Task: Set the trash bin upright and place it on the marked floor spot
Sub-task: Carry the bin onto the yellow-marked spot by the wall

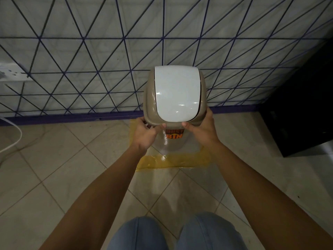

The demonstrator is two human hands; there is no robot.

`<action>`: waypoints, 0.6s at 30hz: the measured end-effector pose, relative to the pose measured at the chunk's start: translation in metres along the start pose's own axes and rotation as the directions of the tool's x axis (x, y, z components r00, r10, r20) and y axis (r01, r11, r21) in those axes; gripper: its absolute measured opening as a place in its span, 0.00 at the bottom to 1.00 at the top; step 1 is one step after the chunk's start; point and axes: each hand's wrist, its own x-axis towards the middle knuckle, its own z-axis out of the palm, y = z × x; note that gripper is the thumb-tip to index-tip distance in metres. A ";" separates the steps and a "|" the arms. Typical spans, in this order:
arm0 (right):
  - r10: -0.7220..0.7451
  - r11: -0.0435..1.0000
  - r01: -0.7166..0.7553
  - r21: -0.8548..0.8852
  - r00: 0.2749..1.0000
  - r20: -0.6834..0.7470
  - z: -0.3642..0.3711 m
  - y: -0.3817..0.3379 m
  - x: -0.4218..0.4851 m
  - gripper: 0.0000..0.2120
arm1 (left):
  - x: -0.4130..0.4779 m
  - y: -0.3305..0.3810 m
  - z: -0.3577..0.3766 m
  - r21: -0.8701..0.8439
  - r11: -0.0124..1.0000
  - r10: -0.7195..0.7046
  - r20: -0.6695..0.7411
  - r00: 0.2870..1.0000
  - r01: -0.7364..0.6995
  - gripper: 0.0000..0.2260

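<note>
Far left: a white cable point(15, 139) lies on the tiled floor point(59, 174) by the wall, clear of the work. My left hand point(146, 135) has its grip closed on the near-left rim of the trash bin point(149, 98), thumb point(158, 127) on the front edge of the beige top, other fingers wrapped round the side. Bin is upright: white swing lid point(177, 92) faces up at me, orange label point(174, 134) reading "BIN" on the front wall below the rim. My right hand point(201, 129) mirrors the left, grip holding the near-right rim, thumb up on the front edge. Bin sits over the yellow tape square point(173, 162) marked on the floor; I see the front strip, the left strip partly behind my left hand, a bit of the right corner. Base looks inside the front strip, close to the purple skirting point(72, 119) at the back. Can't tell if the base is fully down on the floor or hanging just above it; the body tapers and hides its own foot. Far right: a dark cabinet point(302, 109) stands near the bin, not touching. Status, my read: uprighting done, placement nearly done. Left to do: confirm it's seated and centred in the square, then let go with both hands.
</note>
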 end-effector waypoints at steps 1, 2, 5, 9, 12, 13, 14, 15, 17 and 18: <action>0.007 1.000 -0.007 0.003 1.000 0.000 0.000 0.000 0.002 0.48 | 0.001 0.000 0.001 0.000 1.000 0.002 -0.001 1.000 -0.002 0.25; 0.014 1.000 -0.014 0.006 1.000 0.001 0.000 0.000 0.003 0.48 | 0.001 0.001 0.001 -0.004 1.000 0.002 0.000 1.000 -0.002 0.25; 0.022 1.000 -0.022 0.015 1.000 -0.002 -0.001 -0.001 0.006 0.49 | 0.002 0.001 0.002 -0.018 1.000 0.000 0.003 1.000 0.000 0.26; 0.017 0.999 -0.017 0.041 1.000 -0.011 0.000 -0.002 0.004 0.51 | -0.002 0.004 0.001 0.010 1.000 0.012 0.026 1.000 -0.012 0.33; 0.028 0.999 -0.025 0.048 0.998 -0.053 0.001 -0.001 0.000 0.50 | -0.003 0.008 -0.002 0.045 0.998 0.047 0.047 0.998 -0.049 0.38; 0.031 0.997 -0.027 0.065 0.998 -0.063 0.001 0.000 -0.002 0.48 | -0.003 0.009 -0.003 0.048 0.997 0.055 0.047 0.997 -0.057 0.38; 0.042 0.996 -0.036 0.086 0.997 -0.067 0.001 0.000 -0.003 0.47 | -0.005 0.010 -0.003 0.041 0.997 0.057 0.044 0.997 -0.058 0.37; 0.059 0.993 -0.052 0.105 0.996 -0.064 0.001 0.001 -0.004 0.47 | -0.007 0.010 -0.003 0.024 0.998 0.057 0.043 0.997 -0.058 0.36; 0.084 0.988 -0.078 0.133 0.995 -0.047 -0.001 0.002 -0.005 0.47 | -0.010 0.009 -0.002 -0.016 0.998 0.067 0.046 0.997 -0.066 0.34; 0.088 0.987 -0.082 0.141 0.995 -0.038 -0.001 0.001 -0.004 0.46 | -0.010 0.010 -0.001 -0.030 0.997 0.076 0.048 0.996 -0.075 0.35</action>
